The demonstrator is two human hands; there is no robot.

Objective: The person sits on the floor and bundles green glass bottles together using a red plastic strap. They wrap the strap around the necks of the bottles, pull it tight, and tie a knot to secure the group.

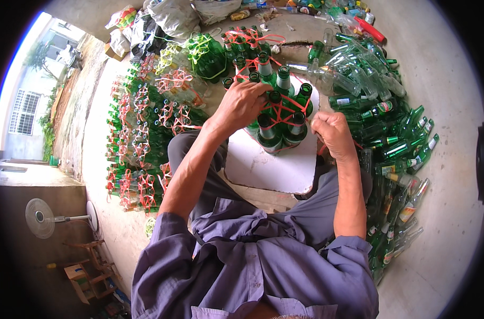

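Several green glass bottles (269, 135) stand upright in a cluster on a white board (272, 171) between my knees. Red plastic twine (281, 109) crosses between their necks and also runs around the cluster low down. My left hand (246, 99) lies over the bottle tops at the cluster's left side, fingers bent near the necks; what its fingertips hold is hidden. Just right of the cluster, my right hand (329, 129) is closed in a fist on the red twine, a short stretch of which shows beside it.
Loose glass bottles (361, 79) lie heaped along the right wall. Tied bottle bundles (142, 119) stand in rows at left, with more (244, 44) beyond the board. Plastic bags (174, 18) lie at the far side. A fan (40, 217) stands at lower left.
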